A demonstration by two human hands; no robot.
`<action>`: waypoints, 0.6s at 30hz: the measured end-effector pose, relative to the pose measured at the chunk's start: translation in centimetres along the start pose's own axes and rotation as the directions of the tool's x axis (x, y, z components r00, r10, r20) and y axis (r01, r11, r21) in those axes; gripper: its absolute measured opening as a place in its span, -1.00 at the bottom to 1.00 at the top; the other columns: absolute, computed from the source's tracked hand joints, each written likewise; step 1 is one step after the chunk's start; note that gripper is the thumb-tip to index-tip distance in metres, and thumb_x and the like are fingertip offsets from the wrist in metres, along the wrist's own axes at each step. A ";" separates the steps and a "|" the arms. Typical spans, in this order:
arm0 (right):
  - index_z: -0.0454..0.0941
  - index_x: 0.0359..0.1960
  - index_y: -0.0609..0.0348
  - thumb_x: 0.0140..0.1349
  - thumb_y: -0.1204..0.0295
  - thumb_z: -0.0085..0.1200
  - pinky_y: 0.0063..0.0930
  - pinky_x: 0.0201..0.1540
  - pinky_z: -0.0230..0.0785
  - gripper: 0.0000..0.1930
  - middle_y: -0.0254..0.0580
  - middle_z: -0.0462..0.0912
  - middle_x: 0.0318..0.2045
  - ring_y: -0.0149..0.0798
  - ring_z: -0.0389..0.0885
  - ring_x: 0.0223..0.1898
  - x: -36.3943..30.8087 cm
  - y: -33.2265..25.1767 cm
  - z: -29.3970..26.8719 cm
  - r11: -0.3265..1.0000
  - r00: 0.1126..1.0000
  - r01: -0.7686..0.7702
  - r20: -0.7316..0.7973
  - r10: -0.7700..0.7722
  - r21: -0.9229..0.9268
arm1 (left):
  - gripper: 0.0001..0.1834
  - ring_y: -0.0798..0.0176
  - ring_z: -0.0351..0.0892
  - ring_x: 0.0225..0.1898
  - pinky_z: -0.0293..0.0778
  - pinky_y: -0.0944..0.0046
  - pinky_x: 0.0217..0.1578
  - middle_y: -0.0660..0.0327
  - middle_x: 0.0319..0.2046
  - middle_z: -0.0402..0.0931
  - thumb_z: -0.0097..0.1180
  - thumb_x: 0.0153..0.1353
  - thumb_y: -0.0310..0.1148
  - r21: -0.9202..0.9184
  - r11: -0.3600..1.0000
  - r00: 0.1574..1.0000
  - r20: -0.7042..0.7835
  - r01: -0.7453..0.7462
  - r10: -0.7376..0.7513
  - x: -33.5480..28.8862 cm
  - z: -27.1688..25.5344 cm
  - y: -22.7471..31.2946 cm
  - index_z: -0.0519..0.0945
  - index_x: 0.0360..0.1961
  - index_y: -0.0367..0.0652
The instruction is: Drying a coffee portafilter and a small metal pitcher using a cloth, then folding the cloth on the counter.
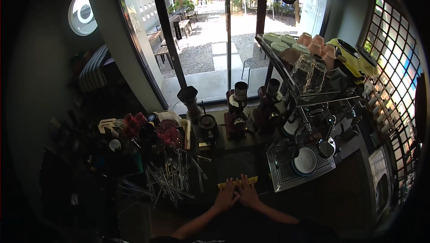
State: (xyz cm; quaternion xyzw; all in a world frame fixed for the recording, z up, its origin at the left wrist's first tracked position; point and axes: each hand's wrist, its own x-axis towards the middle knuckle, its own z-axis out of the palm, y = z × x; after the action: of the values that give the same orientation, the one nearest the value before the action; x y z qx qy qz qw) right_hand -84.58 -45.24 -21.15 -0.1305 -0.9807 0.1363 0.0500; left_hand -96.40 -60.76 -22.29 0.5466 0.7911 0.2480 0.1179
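Note:
My left hand [226,195] and my right hand [247,193] lie side by side at the counter's near edge, thumbs close together. Both have their fingers stretched forward over a narrow yellow strip [252,180], perhaps folded cloth. Part of the strip is hidden under the fingers. Just beyond it lies a dark flat mat [235,164]. To the left of my hands is a loose pile of long, thin, shiny pieces [172,178], possibly wrapped in clear plastic; their kind is too unclear to name.
An espresso machine [280,181] stands at right, a white saucer [306,160] on its drip tray and cups [317,41] stacked on top. Coffee grinders [237,120] line the back before a glass door [244,28]. A red glass bowl [169,133] sits among clutter at left.

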 end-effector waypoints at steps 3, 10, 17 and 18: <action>0.08 0.73 0.15 0.63 -0.04 -0.04 0.45 0.65 -0.15 -0.19 0.25 -0.07 0.74 0.24 -0.14 0.76 0.1 0.3 0.0 0.999 1.000 0.002 0.002 -0.002 0.039 | -0.03 -0.23 -0.23 0.77 -0.25 -0.35 0.67 -0.21 0.74 -0.12 -0.11 0.64 0.21 0.001 1.000 1.000 -0.011 -0.009 0.009 0.2 -0.1 0.0 0.00 0.73 -0.33; 0.08 0.72 0.17 0.64 -0.02 -0.03 0.49 0.66 -0.27 -0.20 0.26 -0.07 0.74 0.26 -0.16 0.76 0.5 0.4 0.0 0.998 1.000 0.020 -0.025 -0.019 0.057 | -0.03 -0.22 -0.23 0.77 -0.28 -0.33 0.68 -0.20 0.74 -0.11 -0.09 0.63 0.20 -0.011 1.000 1.000 -0.020 -0.017 0.017 0.4 -0.1 -0.3 -0.01 0.73 -0.31; 0.06 0.73 0.15 0.66 -0.01 -0.05 0.45 0.68 -0.36 -0.21 0.26 -0.06 0.74 0.23 -0.17 0.77 2.2 0.6 -0.4 0.998 0.999 0.006 -0.046 -0.002 0.070 | -0.04 -0.19 -0.26 0.78 -0.31 -0.30 0.68 -0.19 0.75 -0.15 -0.14 0.65 0.19 0.011 1.000 0.999 -0.039 -0.002 0.002 2.0 -0.5 -0.6 -0.04 0.74 -0.31; 0.06 0.73 0.15 0.66 -0.01 -0.05 0.45 0.68 -0.36 -0.21 0.26 -0.06 0.74 0.23 -0.17 0.77 2.4 0.6 -0.6 0.997 0.999 0.006 -0.045 -0.002 0.071 | -0.04 -0.19 -0.26 0.78 -0.31 -0.30 0.68 -0.19 0.75 -0.15 -0.14 0.65 0.19 0.010 1.000 0.999 -0.038 -0.001 0.001 2.2 -0.6 -0.6 -0.04 0.74 -0.31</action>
State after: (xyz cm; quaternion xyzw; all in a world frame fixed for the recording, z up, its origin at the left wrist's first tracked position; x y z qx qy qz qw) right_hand -86.63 -43.92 -20.58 -0.1297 -0.9742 0.1679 0.0769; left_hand -97.96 -59.02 -21.90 0.5427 0.7943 0.2543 0.0997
